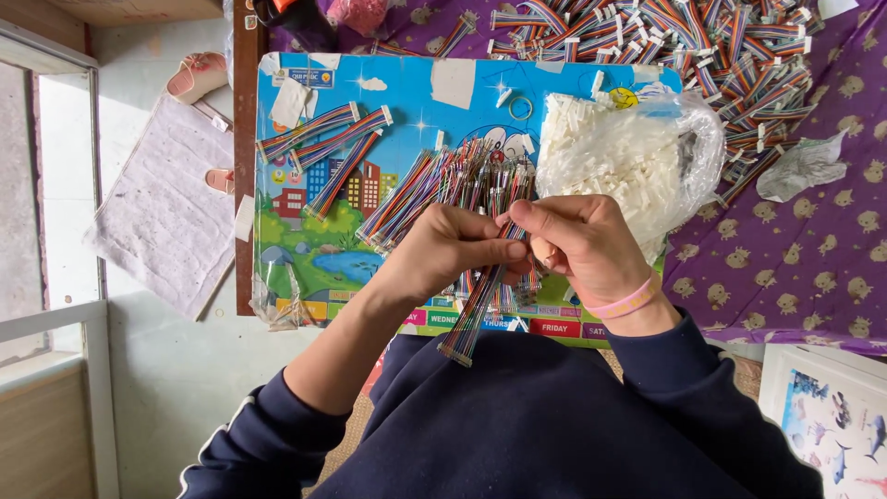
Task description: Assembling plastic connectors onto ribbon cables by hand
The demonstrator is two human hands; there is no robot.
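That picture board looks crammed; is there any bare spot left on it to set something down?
The board's lower left is bare, below the three loose ribbon cables. Its middle holds a cable heap, its right the bag of white plugs. The purple cloth right of the bag is open.

Bare board [305,231] lies open leftward; a bag of white connectors [628,152] and cable heap [684,46] crowd the right.

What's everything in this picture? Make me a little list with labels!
left hand: left hand pinches a rainbow ribbon cable
right hand: right hand pinches the same cable at its top; pink wristband
board: colourful cartoon board under the hands
on board: loose cable bundles; fanned cables
bag: clear bag of white connectors, right of the fanned cables
cloth: purple patterned cloth with a heap of finished cables
floor: slippers, grey mat
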